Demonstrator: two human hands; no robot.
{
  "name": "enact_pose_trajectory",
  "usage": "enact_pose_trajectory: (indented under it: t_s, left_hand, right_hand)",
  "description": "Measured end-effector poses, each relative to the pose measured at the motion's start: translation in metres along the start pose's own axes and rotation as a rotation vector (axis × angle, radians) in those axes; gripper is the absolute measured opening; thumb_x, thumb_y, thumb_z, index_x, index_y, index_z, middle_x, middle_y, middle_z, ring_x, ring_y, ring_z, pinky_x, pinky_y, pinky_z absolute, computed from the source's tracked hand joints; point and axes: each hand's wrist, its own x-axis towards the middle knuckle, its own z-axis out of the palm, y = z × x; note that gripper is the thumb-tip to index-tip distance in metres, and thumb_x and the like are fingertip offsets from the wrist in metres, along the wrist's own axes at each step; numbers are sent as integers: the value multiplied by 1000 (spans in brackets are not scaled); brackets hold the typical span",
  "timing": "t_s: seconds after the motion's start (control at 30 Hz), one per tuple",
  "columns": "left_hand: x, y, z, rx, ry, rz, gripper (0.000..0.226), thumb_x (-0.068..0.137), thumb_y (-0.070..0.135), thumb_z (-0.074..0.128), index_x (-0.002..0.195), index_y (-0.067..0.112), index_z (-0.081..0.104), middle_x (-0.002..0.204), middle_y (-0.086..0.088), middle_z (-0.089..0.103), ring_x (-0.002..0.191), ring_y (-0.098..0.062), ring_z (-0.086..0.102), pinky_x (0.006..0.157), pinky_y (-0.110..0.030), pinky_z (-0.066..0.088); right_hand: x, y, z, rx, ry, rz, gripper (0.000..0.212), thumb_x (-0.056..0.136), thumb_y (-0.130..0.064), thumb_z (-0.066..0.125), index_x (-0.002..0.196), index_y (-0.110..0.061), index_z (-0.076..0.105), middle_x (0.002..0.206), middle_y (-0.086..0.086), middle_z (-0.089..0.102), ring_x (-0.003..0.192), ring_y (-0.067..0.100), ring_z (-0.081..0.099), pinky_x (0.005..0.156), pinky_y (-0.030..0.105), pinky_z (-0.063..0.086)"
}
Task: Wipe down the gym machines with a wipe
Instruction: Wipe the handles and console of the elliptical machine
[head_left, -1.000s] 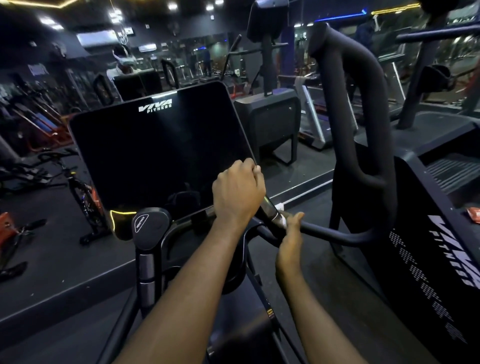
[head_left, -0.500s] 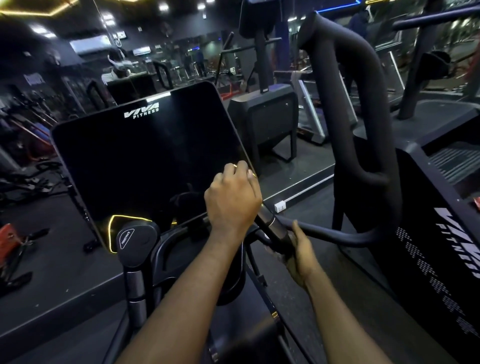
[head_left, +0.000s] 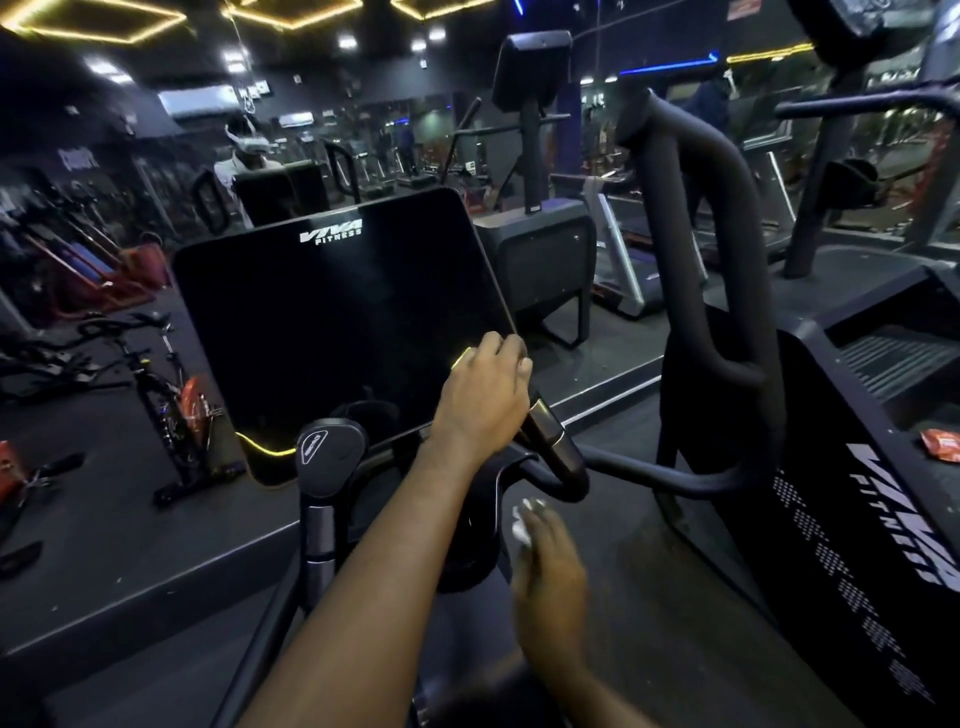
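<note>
The bulkiest thing in view is the black stair-climber (head_left: 878, 525) on the right, with white lettering on its side panel. It stands just beside the cardio machine (head_left: 322, 525) the person is working on. That machine's wide dark console (head_left: 337, 322) tilts up toward the camera, glossy and unlit, and from under its lower right corner a curved handlebar (head_left: 558, 452) with a shiny metal grip section sweeps off to the right. The left hand (head_left: 483, 400) has its fingers curled over the console's lower right edge, apparently to steady it. The right hand (head_left: 550, 564) hangs lower, just below the handlebar's bend. It is motion-blurred, so the lie of its fingers is unclear, but it holds a small white wipe (head_left: 521, 522) bunched at its fingertips. The wipe looks light, limp and probably damp, so it is likely best kept wadded under the fingers and wrapped round the bar, which is rigid and will take firm pressure. The screen would probably smear and wants a flatter, gentler pass. A round cap (head_left: 330, 449) tops the post below the console, and an orange packet (head_left: 940, 446) lies on the stair-climber's ledge.
</note>
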Motion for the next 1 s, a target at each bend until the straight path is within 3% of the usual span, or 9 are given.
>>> enact_pose_trajectory:
  t_s: [0.1, 0.17, 0.3, 0.4, 0.53, 0.63, 0.7, 0.8, 1.0]
  left_hand:
    - [-2, -7, -5, -98, -101, 25, 30, 106, 21, 43, 133, 16, 54, 129, 0, 51, 117, -17, 50, 95, -26, 39]
    - [0, -9, -5, -125, -118, 17, 33, 106, 19, 44, 137, 17, 52, 134, 1, 49, 121, -16, 47, 94, -23, 35]
    - [2, -15, -1, -165, -134, 49, 32, 106, 18, 43, 137, 16, 52, 135, 2, 48, 119, -16, 47, 100, -29, 42]
    - [2, -17, -1, -176, -135, 61, 30, 106, 18, 42, 133, 15, 54, 134, 2, 49, 115, -18, 48, 101, -36, 46]
    - [2, -13, -2, -178, -138, 53, 28, 106, 18, 42, 131, 15, 54, 134, 2, 49, 117, -18, 48, 101, -35, 45]
    - [0, -11, -2, -164, -127, 45, 31, 106, 16, 42, 134, 13, 53, 135, -1, 49, 116, -21, 48, 103, -36, 43]
    - [0, -9, 0, -151, -99, 26, 33, 105, 15, 42, 136, 12, 53, 136, -2, 49, 115, -21, 47, 102, -33, 42]
    - [-4, -3, -1, -120, -95, 4, 38, 106, 13, 41, 144, 11, 47, 143, -3, 44, 118, -22, 44, 102, -28, 39]
    - [-20, -8, -32, -153, -292, -31, 59, 105, 12, 44, 160, 21, 26, 169, 0, 14, 152, -24, 21, 124, -41, 24]
  right_hand:
    - [27, 1, 24, -315, -321, -220, 66, 97, 4, 47, 157, 0, 21, 167, 17, 13, 155, 30, 11, 125, 44, 21]
    - [60, -2, 30, -719, -426, -238, 64, 105, -8, 34, 157, 2, -2, 164, 24, -12, 154, 37, -8, 126, 50, 8]
    - [82, 2, 30, -1144, -535, -158, 64, 107, -18, 36, 153, 15, 5, 161, 36, 5, 151, 47, 8, 122, 51, 19]
    - [68, 14, 13, -1322, -533, -439, 68, 107, -19, 40, 151, 17, 3, 161, 36, 7, 151, 45, 11, 123, 47, 16]
    - [63, 32, -6, -1054, -568, -457, 51, 102, -7, 47, 149, 10, 35, 156, 29, 34, 145, 38, 35, 121, 39, 26]
    - [44, 30, -31, -614, -364, -261, 30, 91, -7, 55, 117, -8, 70, 117, 10, 70, 110, 29, 65, 93, 32, 50]
    - [35, 24, -47, -389, -89, -33, 30, 89, -1, 59, 114, -14, 71, 106, 5, 71, 97, 27, 66, 80, 33, 51]
    - [43, -1, -50, -3, 151, 409, 45, 93, 4, 49, 132, -12, 64, 118, 15, 68, 107, 35, 63, 83, 31, 46]
    - [50, -42, -28, 90, 80, 559, 49, 97, 2, 45, 143, -8, 56, 117, 33, 64, 109, 48, 60, 93, 44, 48]
